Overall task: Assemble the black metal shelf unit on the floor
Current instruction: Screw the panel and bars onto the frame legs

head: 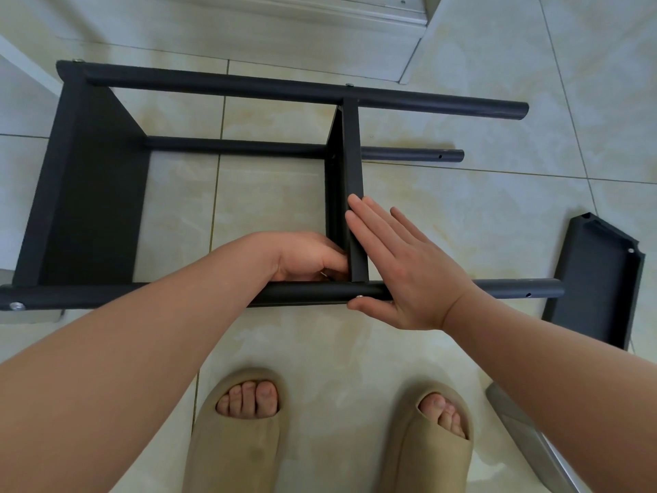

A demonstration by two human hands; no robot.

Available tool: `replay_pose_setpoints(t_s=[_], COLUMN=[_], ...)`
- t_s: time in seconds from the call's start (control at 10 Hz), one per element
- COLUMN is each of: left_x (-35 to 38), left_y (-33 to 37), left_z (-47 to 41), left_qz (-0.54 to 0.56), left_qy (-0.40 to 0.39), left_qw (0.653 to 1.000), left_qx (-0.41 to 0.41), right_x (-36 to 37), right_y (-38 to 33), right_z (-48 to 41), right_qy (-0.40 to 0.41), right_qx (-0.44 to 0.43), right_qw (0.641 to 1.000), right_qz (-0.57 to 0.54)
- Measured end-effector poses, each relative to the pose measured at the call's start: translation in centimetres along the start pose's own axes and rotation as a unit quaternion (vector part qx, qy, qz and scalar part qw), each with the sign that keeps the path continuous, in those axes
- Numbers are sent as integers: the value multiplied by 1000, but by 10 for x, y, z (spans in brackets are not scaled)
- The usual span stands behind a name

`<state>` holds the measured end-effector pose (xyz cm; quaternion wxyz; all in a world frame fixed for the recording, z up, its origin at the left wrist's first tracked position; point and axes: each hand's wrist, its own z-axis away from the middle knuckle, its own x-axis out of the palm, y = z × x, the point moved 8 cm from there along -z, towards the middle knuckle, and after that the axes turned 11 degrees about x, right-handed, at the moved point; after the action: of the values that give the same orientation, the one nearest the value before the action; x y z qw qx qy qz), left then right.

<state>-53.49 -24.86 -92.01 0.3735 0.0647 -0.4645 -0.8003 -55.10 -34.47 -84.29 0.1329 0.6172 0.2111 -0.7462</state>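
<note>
Shelf unit (227,90) lies on its side on the tiled floor (462,193); its end panel (96,193) sits well left of the middle shelf (353,172). Right hand (401,265) lies flat against the middle shelf's right face, fingers straight, thumb beside a bolt head (359,297) on the near tube (497,290) at the shelf's near end. Left hand (305,257) is at the shelf's left face, fingers curled into the corner; cannot tell whether they grip anything. Loose panel (597,279) lies well right of the shelf
</note>
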Motion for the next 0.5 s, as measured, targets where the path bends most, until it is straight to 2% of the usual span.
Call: replay_pose_setpoints(t_s=[0.1,0.4,0.5], left_x=[-1,1,3], left_y=[-1,2,-4], left_z=[-1,-1,0], left_qz=[-1,84,70], left_qy=[8,-10,-15], left_qw=[1000,996,997], left_qx=[2,5,-26], right_x=[0,0,0], right_y=[0,0,0], right_z=[0,0,0], right_qy=[-1,1,2], right_qx=[1,0,-1], right_qw=[1000,1000,1000], right_qz=[0,-1,0])
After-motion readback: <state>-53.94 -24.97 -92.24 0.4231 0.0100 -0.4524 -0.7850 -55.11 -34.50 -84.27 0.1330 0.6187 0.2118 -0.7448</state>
